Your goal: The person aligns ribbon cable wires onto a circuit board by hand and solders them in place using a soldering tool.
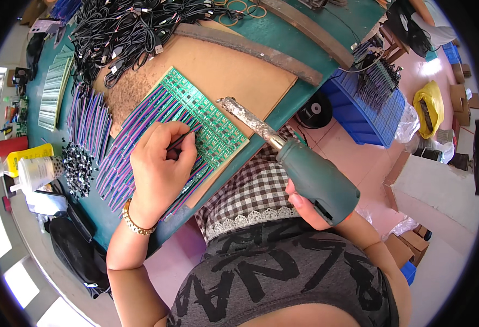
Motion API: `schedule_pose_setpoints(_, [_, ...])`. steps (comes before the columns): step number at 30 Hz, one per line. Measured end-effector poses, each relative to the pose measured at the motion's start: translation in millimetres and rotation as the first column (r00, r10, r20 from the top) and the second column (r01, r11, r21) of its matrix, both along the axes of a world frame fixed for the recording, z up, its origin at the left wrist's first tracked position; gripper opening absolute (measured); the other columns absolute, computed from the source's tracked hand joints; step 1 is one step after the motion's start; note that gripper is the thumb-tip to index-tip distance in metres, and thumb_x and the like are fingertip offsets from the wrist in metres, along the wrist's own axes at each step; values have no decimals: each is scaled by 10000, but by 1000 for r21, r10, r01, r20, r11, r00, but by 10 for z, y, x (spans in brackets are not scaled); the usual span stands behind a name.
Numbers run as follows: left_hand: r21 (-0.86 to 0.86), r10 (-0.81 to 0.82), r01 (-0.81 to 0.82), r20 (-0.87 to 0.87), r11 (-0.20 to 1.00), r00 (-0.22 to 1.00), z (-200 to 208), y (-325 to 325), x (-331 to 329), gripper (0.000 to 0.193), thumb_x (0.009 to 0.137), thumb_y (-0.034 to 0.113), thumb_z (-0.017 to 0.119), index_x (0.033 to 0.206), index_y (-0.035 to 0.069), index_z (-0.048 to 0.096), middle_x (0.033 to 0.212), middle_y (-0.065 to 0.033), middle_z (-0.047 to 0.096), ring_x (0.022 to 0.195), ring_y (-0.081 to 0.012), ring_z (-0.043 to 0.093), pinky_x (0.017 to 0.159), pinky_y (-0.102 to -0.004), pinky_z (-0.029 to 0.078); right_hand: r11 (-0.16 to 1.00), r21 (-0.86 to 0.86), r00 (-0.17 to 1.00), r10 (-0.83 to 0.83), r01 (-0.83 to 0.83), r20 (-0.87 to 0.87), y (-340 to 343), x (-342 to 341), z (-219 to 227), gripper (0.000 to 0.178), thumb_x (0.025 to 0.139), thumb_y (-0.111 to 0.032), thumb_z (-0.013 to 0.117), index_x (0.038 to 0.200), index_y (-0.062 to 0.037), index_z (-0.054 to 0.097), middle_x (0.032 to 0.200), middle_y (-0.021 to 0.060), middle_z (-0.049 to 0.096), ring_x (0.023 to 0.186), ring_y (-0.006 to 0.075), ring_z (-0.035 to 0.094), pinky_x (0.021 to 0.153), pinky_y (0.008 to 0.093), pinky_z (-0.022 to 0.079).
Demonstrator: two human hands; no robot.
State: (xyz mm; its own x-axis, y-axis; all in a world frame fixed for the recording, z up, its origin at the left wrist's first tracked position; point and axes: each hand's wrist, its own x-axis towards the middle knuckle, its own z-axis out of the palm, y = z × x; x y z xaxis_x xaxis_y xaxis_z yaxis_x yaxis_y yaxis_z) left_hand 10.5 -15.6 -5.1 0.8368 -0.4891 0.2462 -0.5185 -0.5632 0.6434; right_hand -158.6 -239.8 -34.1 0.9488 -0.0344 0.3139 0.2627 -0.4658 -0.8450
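My left hand (160,158), a gold bracelet at its wrist, is closed in a pinch over the green circuit board panel (217,128). Between thumb and fingertips runs a dark wire (186,134); the fingers partly hide it. Many purple, blue and dark wires (122,150) fan out from the panel toward the lower left, passing under this hand. My right hand (304,207) grips a dark green heat gun (321,180). Its metal nozzle, wrapped in crumpled foil, points to the upper left, with the tip just above the panel's right side.
Brown cardboard (239,65) lies under the panel. Black cables (125,32) heap at the back, near a long metal bar (250,49). Wire bundles (88,117), small black parts (78,170) and a cup (38,173) stand left. A blue crate (367,117) is right.
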Motion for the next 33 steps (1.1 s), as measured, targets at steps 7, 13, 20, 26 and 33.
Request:
schedule_pose_setpoints(7, [24, -12, 12, -15, 1000, 1000, -21, -11, 5, 72, 795, -22, 725, 831, 4, 668, 733, -36, 629, 603, -57, 587, 539, -194, 470, 995, 93, 930, 56, -24, -362, -5, -113, 97, 259, 686, -82, 707, 944, -70, 680, 912, 61, 681, 775, 247, 660, 609, 318, 512])
schedule_pose_setpoints(13, [31, -15, 15, -12, 999, 1000, -26, -6, -3, 64, 793, -16, 720, 812, 9, 664, 729, -40, 626, 604, -62, 589, 535, -200, 468, 965, 212, 923, 219, -157, -316, -33, -63, 148, 312, 745, -29, 697, 1054, -54, 671, 978, 50, 692, 827, 194, 675, 702, 306, 566])
schedule_pose_setpoints(20, [31, -8, 9, -36, 999, 999, -27, -2, -6, 64, 796, -17, 714, 800, 5, 654, 721, -38, 608, 604, -62, 580, 538, -203, 464, 991, 61, 933, 132, -119, -335, 10, -102, 83, 332, 712, -38, 725, 1038, -47, 665, 954, 52, 688, 831, 203, 677, 685, 296, 559])
schedule_pose_setpoints(26, [24, -11, 12, -62, 1000, 998, -35, 7, 2, 73, 800, -23, 711, 803, 3, 644, 735, -40, 605, 614, -62, 580, 550, -203, 471, 994, -5, 948, 100, -107, -303, 24, -116, -1, 343, 647, -97, 768, 968, -55, 655, 889, 64, 668, 769, 239, 665, 611, 305, 517])
schedule_pose_setpoints(33, [20, -9, 10, -83, 1000, 997, -38, 7, -2, 80, 800, -30, 709, 799, 2, 636, 731, -39, 594, 612, -62, 575, 549, -202, 470, 973, 229, 898, 81, 23, -433, 32, -177, 11, 320, 696, -173, 759, 981, -55, 676, 889, 67, 691, 746, 215, 672, 612, 288, 516])
